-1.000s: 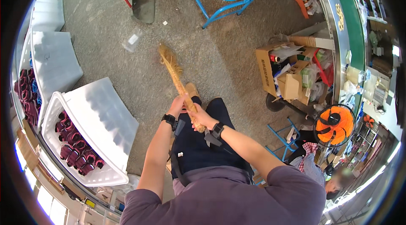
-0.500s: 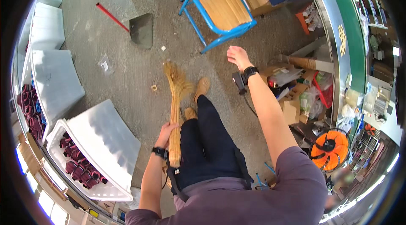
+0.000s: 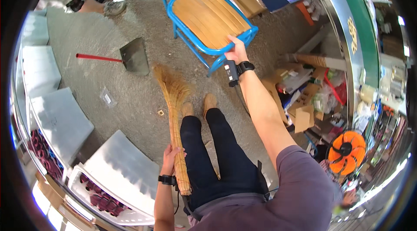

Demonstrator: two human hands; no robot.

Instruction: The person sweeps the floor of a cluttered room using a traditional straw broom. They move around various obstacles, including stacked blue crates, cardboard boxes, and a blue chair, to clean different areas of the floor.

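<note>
Hands [image 3: 170,158] apart, tan straw broom [image 3: 175,122], flared bristles [image 3: 170,84]

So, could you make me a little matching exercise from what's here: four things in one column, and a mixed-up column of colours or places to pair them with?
Things:
1. broom
2. stool
3. dustpan
4. fan

Descriptions:
A. has orange blades
B. has a red handle
C. held in the left hand
D. has the right hand at its edge

Right pairs: 1-C, 2-D, 3-B, 4-A
</note>
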